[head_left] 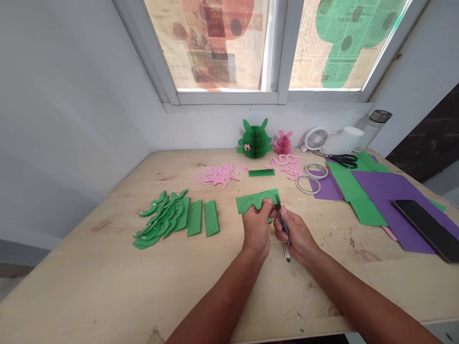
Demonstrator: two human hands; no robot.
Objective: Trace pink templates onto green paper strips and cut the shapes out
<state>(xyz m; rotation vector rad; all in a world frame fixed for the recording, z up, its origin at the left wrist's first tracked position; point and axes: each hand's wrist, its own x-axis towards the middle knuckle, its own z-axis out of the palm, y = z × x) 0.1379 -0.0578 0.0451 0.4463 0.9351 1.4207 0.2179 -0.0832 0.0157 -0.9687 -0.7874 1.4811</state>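
Pinched between the thumb and fingers of my left hand (257, 229) is a green paper strip (247, 203) with a wavy pencil outline. My right hand (296, 234) grips a pair of dark scissors (283, 224), whose pointed tip meets the strip's right end. Just under my right hand a white pen-like stick (287, 253) lies on the table, partly hidden. To the left are two green paper strips with drawn curves, one (212, 218) beside the other (194, 218). Farther left is a pile of cut curvy green pieces (161, 217).
Pink cutouts (219, 175) and a folded green strip (261, 172) lie behind. Green (254, 142) and pink (283, 143) paper figures stand by the wall near a fan (315, 139). Tape rolls (308, 185), black scissors (343, 160), purple paper (398, 191) and a phone (426, 229) are rightward.
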